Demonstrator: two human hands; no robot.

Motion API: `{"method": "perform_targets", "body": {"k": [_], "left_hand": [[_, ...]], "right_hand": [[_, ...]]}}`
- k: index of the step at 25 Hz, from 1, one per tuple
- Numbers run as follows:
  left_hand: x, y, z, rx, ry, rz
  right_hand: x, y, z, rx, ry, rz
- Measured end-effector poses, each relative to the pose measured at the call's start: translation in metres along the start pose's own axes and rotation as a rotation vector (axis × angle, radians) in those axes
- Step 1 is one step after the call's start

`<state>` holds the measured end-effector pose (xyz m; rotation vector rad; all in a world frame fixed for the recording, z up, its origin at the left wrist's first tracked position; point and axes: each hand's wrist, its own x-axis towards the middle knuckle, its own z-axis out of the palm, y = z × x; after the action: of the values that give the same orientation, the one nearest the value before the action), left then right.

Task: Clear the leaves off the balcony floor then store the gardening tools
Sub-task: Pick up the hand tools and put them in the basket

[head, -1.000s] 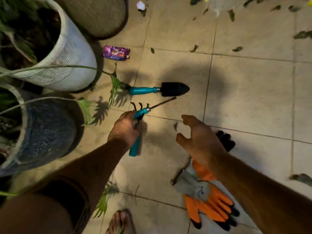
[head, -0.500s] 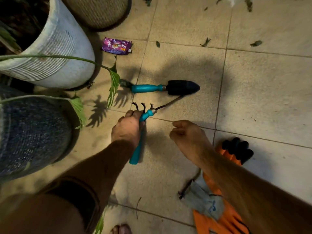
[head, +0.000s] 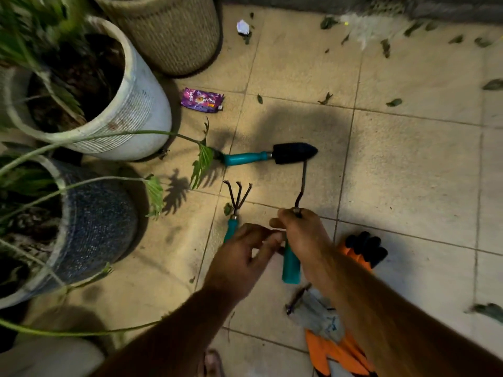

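We count three teal-handled garden tools (head: 246, 157), three round plant pots (head: 130, 110), one purple snack wrapper (head: 202, 100) and two hands (head: 242, 257).

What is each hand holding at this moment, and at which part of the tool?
The right hand holds the thin-bladed tool by its teal handle. The left hand seems to hold the hand rake by its handle, but that grip is partly hidden.

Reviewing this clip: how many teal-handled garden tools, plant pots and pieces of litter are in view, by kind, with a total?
Teal-handled tools: 3, the trowel on the floor, the hand rake, and the thin-bladed tool in the right hand
Pots: 3, the white pot, the dark pot, the woven pot
Litter: 2, the purple wrapper and the crumpled paper
Total: 8
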<state>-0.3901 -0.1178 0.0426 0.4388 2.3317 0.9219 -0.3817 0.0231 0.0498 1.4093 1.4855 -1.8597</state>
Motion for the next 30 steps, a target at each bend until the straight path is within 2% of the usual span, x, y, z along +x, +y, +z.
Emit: {"method": "perform_targets", "body": {"k": [3, 5, 8, 12, 17, 21, 24, 27, 30], "left_hand": [[0.024, -0.031, -0.002, 0.002, 0.138, -0.283], [0.041, -0.054, 0.003, 0.102, 0.100, -0.475], [0.059, -0.075, 0.011, 0.219, 0.034, -0.626], [0.056, -0.086, 0.022, 0.117, 0.123, -0.574], [0.048, -0.072, 0.012, 0.056, 0.237, -0.315], [0.092, -0.047, -0.006, 0.181, 0.291, -0.229], [0.135, -0.037, -0.010, 0.308, 0.262, -0.181], [0.177, -0.034, -0.007, 0.318, 0.258, -0.162], [0.202, -0.044, -0.003, 0.510, 0.169, -0.174]], "right_hand": [[0.012, 0.005, -0.010, 0.005, 0.006, 0.008], [0.026, 0.012, -0.019, -0.019, 0.036, -0.005], [0.043, 0.027, -0.028, -0.055, 0.053, -0.020], [0.058, 0.047, -0.035, -0.051, 0.073, -0.007], [0.064, 0.048, -0.029, -0.034, 0.099, 0.005], [0.067, 0.036, -0.026, -0.129, 0.123, -0.054], [0.069, 0.030, -0.028, -0.225, 0.159, -0.121], [0.070, 0.035, -0.025, -0.302, 0.192, -0.205], [0.071, 0.048, -0.021, -0.392, 0.267, -0.286]]}}
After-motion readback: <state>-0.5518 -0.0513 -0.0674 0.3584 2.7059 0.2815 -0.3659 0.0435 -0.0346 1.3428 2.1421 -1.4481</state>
